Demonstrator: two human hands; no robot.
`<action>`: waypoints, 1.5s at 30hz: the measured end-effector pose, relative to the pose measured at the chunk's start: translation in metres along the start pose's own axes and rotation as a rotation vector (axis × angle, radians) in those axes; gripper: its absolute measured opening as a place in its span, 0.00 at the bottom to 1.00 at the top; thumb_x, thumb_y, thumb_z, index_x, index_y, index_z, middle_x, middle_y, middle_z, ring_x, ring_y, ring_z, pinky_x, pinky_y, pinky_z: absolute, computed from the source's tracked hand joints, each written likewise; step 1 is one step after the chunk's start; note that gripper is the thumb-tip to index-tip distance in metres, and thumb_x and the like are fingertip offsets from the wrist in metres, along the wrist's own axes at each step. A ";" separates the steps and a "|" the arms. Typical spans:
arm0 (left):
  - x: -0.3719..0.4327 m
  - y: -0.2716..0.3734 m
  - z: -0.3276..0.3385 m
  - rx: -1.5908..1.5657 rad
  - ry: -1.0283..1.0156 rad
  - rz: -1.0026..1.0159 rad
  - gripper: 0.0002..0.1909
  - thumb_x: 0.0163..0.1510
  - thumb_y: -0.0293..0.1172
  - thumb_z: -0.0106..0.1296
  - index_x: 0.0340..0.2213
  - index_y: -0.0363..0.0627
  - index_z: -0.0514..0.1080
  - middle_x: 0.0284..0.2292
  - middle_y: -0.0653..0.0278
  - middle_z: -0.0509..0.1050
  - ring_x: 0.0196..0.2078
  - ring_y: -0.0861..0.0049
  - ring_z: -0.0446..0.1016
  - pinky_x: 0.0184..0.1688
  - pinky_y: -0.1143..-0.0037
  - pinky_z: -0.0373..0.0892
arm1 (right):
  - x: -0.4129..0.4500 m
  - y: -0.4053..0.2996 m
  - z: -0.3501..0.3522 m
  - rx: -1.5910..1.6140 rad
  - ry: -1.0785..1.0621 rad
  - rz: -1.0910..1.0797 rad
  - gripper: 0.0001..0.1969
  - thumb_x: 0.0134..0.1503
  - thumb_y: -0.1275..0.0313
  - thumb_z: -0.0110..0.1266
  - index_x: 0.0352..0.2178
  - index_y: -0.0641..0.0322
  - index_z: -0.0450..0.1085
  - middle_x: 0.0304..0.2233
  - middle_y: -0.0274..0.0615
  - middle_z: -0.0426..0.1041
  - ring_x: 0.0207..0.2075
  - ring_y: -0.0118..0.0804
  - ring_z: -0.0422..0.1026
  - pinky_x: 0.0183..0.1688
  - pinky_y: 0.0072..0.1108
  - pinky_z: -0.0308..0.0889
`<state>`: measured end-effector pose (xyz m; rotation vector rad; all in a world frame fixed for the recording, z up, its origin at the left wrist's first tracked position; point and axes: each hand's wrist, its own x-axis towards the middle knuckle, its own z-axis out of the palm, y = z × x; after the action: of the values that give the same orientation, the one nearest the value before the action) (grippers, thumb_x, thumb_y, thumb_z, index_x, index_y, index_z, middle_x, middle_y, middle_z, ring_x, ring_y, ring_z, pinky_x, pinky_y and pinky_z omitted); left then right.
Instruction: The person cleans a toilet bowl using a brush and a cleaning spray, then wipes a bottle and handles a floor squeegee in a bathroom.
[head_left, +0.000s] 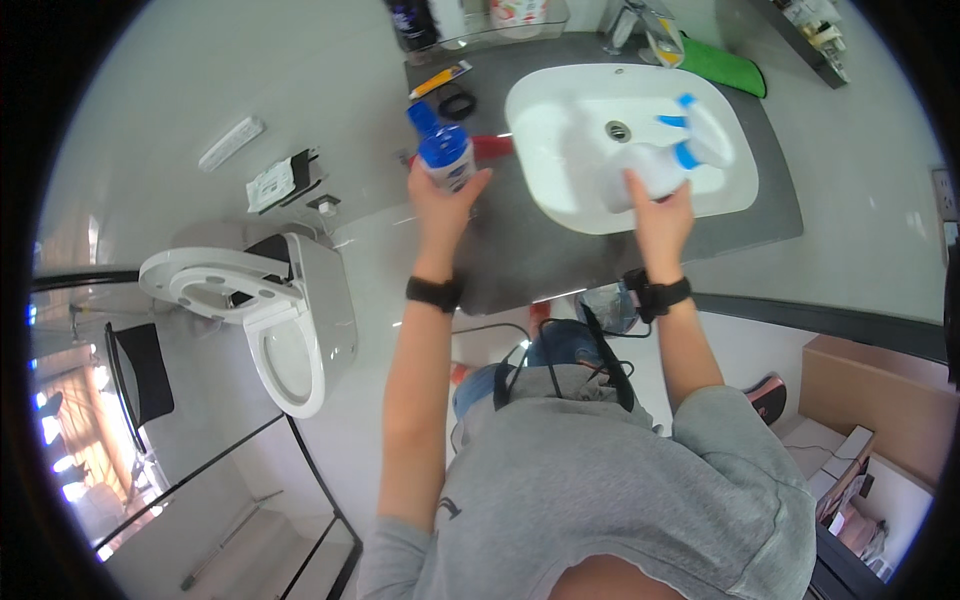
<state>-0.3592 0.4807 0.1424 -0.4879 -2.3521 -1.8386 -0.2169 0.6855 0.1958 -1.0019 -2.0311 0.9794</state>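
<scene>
My left hand (444, 202) grips a blue-capped bottle (446, 154) with a pale label, at the left end of the grey counter (517, 262). Over the white washbasin (555, 172), my right hand (661, 214) holds a translucent spray bottle (652, 169) with a blue collar and a blue nozzle; the bottle tilts to the right. A red object (491, 146) lies on the counter between the bottle in my left hand and the basin. The basin's drain (618, 132) is visible.
Behind the basin stand a chrome faucet (624, 28) and a folded green cloth (724, 67). A yellow tube (440, 80) and a black band (456, 102) lie at the back left. A glass shelf (480, 34) holds containers. A white toilet (289, 360) with its lid raised stands left.
</scene>
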 end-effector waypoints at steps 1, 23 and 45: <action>0.002 -0.001 0.004 -0.165 -0.052 -0.034 0.30 0.34 0.29 0.60 0.41 0.41 0.60 0.35 0.62 0.67 0.37 0.77 0.67 0.38 0.77 0.64 | 0.018 0.008 -0.017 -0.018 0.032 0.057 0.24 0.36 0.59 0.60 0.31 0.65 0.64 0.26 0.45 0.71 0.28 0.40 0.70 0.31 0.27 0.63; -0.003 0.068 0.133 -0.008 -0.233 -0.186 0.19 0.36 0.29 0.58 0.32 0.39 0.66 0.27 0.65 0.71 0.29 0.82 0.68 0.33 0.81 0.64 | 0.283 0.252 -0.179 -0.243 0.479 0.168 0.35 0.32 0.57 0.61 0.36 0.75 0.58 0.35 0.54 0.67 0.39 0.48 0.66 0.42 0.28 0.60; 0.003 0.079 0.179 0.498 -0.493 0.430 0.21 0.37 0.35 0.55 0.34 0.44 0.63 0.18 0.58 0.67 0.23 0.64 0.66 0.25 0.70 0.61 | 0.110 0.018 -0.014 -0.220 -0.511 0.066 0.33 0.39 0.45 0.49 0.29 0.72 0.64 0.18 0.48 0.69 0.22 0.45 0.70 0.26 0.26 0.64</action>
<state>-0.3180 0.6702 0.1700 -1.3569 -2.5809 -0.9775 -0.2530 0.7901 0.2128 -1.0089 -2.5850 1.1542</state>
